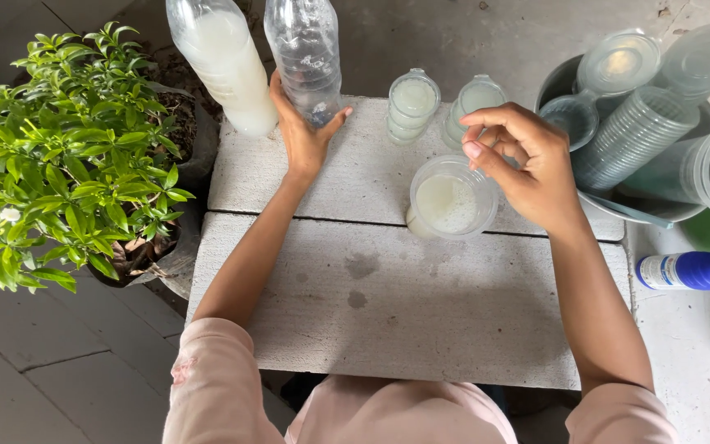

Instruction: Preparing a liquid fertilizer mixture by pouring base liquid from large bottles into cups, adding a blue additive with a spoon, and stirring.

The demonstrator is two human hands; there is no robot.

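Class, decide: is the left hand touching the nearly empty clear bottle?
Touching. The head view shows the left hand wrapped around the base of the clear bottle, thumb and fingers against its sides.

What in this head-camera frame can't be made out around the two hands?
- Tops of the milky bottle and clear bottle: cut off by the top edge.
- Left hand palm contact with the clear bottle: hidden behind the bottle.
- Right hand fingertips over the open cup: curled; whether they pinch anything is unclear.
- Blue-and-white bottle: cut by the right edge.

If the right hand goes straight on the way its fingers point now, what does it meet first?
The right hand points leftward and slightly down over the open cup of milky liquid; it would probably meet that cup's rim first, though depth is unclear.
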